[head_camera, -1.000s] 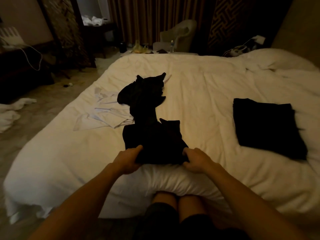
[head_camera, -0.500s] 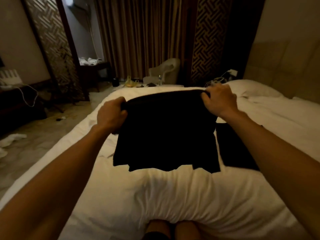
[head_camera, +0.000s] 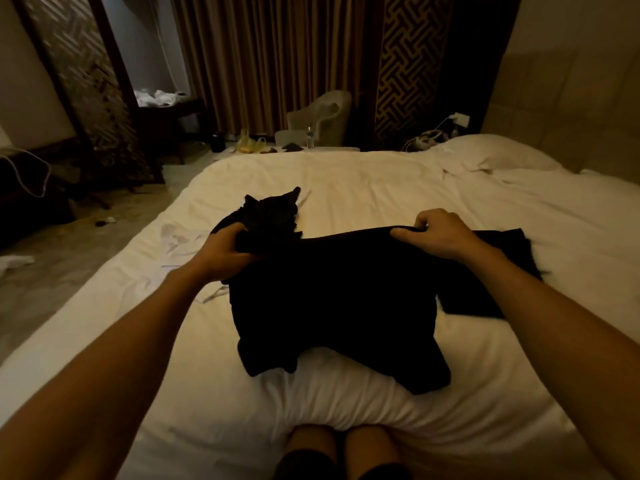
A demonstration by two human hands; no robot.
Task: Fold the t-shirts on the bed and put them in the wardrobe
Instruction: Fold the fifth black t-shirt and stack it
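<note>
A black t-shirt (head_camera: 332, 299) lies spread on the white bed (head_camera: 381, 188) in front of me, sleeves toward me. My left hand (head_camera: 225, 251) grips its far left corner and my right hand (head_camera: 440, 233) pinches its far right corner, both low over the bed. A folded black t-shirt (head_camera: 498, 271) lies to the right, partly under my right arm. Another crumpled black garment (head_camera: 270, 213) sits just beyond my left hand. A white t-shirt (head_camera: 180, 237) lies flat at the left, partly hidden by my left arm.
Pillows (head_camera: 491, 154) lie at the bed's far right by the headboard. An armchair (head_camera: 322, 116) and a small table stand past the bed before curtains. White cloths (head_camera: 14, 263) litter the floor at left, next to a lattice screen (head_camera: 79, 84).
Both hands picked the black t-shirt up by its hem, raised it in the air, and have now lowered it onto the bed, spread out flat. My view has tilted up and then down.
</note>
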